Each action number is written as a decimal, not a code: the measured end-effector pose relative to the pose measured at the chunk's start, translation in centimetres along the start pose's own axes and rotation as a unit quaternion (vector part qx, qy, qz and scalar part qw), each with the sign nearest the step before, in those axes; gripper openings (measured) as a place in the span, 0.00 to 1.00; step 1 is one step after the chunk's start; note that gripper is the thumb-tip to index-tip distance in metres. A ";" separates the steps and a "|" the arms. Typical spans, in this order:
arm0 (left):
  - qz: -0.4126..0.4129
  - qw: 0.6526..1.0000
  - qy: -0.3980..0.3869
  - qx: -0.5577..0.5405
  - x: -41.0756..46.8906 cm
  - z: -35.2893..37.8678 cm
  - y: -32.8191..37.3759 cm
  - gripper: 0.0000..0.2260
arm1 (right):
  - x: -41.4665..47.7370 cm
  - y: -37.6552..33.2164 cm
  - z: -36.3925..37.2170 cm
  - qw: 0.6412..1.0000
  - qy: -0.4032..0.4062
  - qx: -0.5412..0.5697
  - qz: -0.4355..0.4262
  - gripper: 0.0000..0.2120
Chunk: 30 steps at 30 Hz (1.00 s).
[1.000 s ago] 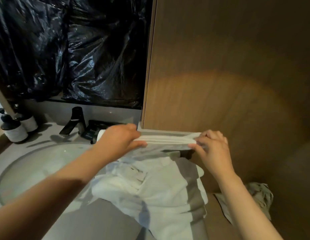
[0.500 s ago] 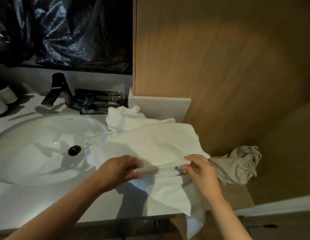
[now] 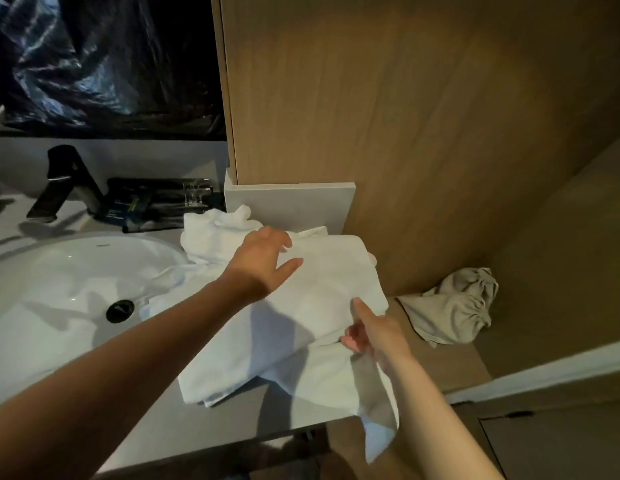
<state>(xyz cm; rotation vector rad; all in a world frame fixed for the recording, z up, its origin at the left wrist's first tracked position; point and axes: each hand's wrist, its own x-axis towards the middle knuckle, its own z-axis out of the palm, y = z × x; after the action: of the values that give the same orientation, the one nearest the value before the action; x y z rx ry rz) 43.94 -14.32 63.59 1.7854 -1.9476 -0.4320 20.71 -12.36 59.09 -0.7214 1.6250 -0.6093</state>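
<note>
Towel (image 3: 329,289): white and folded into layers, it lies on the counter (image 3: 197,427) just right of the sink (image 3: 59,271). Its nearest corner hangs over the counter's front edge. Its left side reaches the sink's rim, and its right side runs to the counter's right edge.

The right hand (image 3: 374,332) is at the near right side of the fold, right of the sink. One finger lies straight on top and the others curl under the layer, gripping the towel. The forearm comes in from the lower right.

The left hand (image 3: 263,261) is farther in, with the arm stretched across the sink's near rim. Its fingers are open and spread, and its palm is flat on the towel's top layer.

There is bare counter between the sink and the front edge, left of the towel.

There are two white towels. The second, a crumpled towel (image 3: 215,237), touches the folded one behind the left hand, at the sink's far right rim. One grey cloth bag (image 3: 454,310) lies well right of the sink on a wooden ledge (image 3: 457,362).

The sink has one drain (image 3: 120,310), and one black tap (image 3: 64,185) stands behind it. Dark packets (image 3: 152,206) lie right of the tap, but I cannot tell how many. A wooden wall (image 3: 405,133) closes the far right side.
</note>
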 end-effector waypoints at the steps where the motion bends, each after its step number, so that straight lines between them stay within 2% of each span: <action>1: -0.022 0.999 -0.035 0.013 0.8 0.3 0.0 0.19 | 0.0 0.0 0.2 1.000 0.000 0.006 0.003 0.16; 4: -0.073 0.991 -0.105 0.031 2.3 1.8 0.1 0.28 | -0.2 0.4 1.0 1.000 0.022 0.019 -0.001 0.13; 8: -0.063 0.971 -0.186 0.140 2.7 4.5 0.3 0.37 | -0.6 0.9 2.0 0.991 0.079 0.105 0.014 0.05; 11: -0.073 0.974 -0.187 0.108 3.7 4.8 -0.4 0.45 | -0.9 1.0 2.4 0.976 0.089 0.190 0.053 0.03; 14: -0.091 0.974 -0.184 0.094 5.0 3.9 -1.1 0.53 | -1.6 0.5 2.6 0.966 0.079 0.244 0.033 0.05; 16: -0.083 0.978 -0.170 0.093 5.7 3.7 -1.2 0.48 | -1.9 0.3 2.6 0.964 0.071 0.257 0.011 0.06; 19: -0.058 0.986 -0.132 0.088 6.6 3.9 -1.5 0.32 | -2.2 -0.2 2.8 0.960 0.058 0.275 -0.015 0.07; 22: -0.076 0.987 -0.126 0.067 7.7 2.6 -1.4 0.20 | -2.9 -0.5 2.8 0.961 0.072 0.262 -0.040 0.07; 25: -0.089 0.982 -0.163 0.030 8.2 0.1 0.1 0.19 | -4.2 -0.6 2.1 0.959 0.071 0.266 -0.072 0.09; 27: -0.085 0.980 -0.178 -0.039 7.8 -1.5 1.7 0.18 | -5.5 -0.6 1.4 0.955 0.069 0.271 -0.102 0.10; 30: -0.051 0.978 -0.169 -0.112 6.2 -4.0 4.6 0.15 | -7.8 -1.0 -0.5 0.945 0.073 0.282 -0.149 0.10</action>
<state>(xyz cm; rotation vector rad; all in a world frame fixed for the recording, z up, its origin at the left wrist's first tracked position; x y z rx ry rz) 41.85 -19.66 70.17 1.7581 -1.9333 -1.0071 21.20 -7.30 65.07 -0.4987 1.3755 -1.3106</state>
